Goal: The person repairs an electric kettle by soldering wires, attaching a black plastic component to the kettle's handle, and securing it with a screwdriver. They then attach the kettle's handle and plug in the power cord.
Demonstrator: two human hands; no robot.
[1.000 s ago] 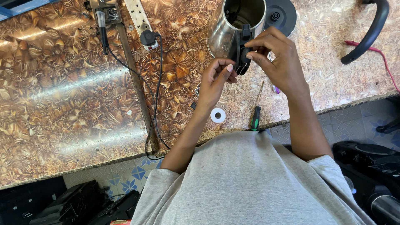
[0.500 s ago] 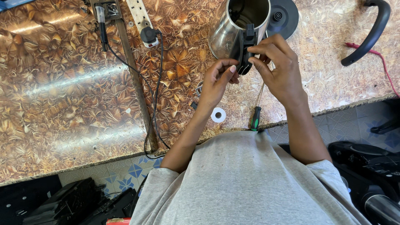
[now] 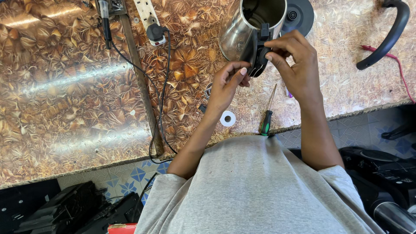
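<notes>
Nearest, at the bench edge: a green-handled screwdriver (image 3: 268, 116) and a small white tape roll (image 3: 228, 118); just above, left hand (image 3: 226, 86) with fingers curled, fingertips on the lower end of a black kettle handle (image 3: 257, 53); right hand (image 3: 294, 65) pinching that handle's upper part; behind, touching it, a steel kettle body (image 3: 242, 27), upright; farther back, black round base (image 3: 299, 15); far left, white power strip (image 3: 147, 15).

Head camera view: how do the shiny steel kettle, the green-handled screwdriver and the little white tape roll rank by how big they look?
1. The shiny steel kettle, far the largest, though the frame's top edge cuts it off.
2. The green-handled screwdriver, long but thin.
3. The small white tape roll, the smallest.

The screwdriver and roll lie side by side, so that comparison is fair.
</notes>
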